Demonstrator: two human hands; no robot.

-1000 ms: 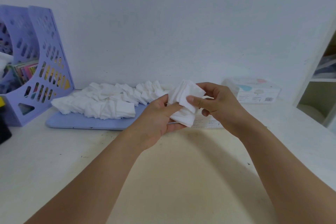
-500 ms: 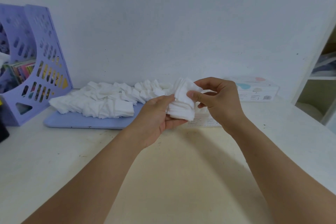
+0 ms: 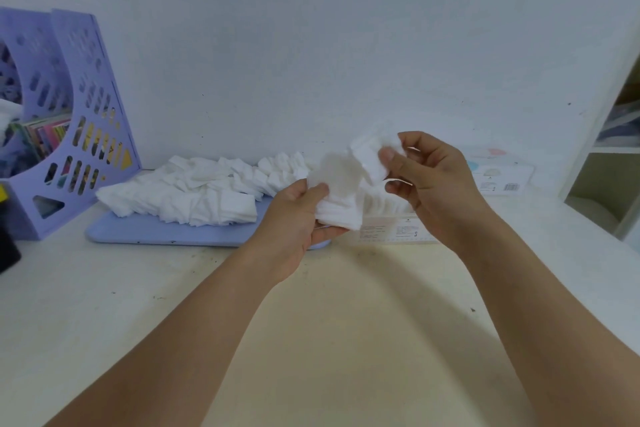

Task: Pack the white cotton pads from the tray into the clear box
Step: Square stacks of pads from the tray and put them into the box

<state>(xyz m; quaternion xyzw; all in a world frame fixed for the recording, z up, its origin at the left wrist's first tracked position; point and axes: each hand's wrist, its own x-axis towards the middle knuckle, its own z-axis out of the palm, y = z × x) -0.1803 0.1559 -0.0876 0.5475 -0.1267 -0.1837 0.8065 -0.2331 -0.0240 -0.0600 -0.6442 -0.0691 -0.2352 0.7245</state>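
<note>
Two bare forearms come in from the near edge, one from the near left and one from the near right. No sleeve, watch, ring or glove shows on either. The left hand (image 3: 298, 215) and the right hand (image 3: 433, 184) have short, plain fingernails without polish. Both wrists are uncovered, with no band or strap.

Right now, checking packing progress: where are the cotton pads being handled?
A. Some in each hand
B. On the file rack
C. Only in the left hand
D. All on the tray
A: the left hand holds a stack of pads while the right hand pinches a few pads.
</note>
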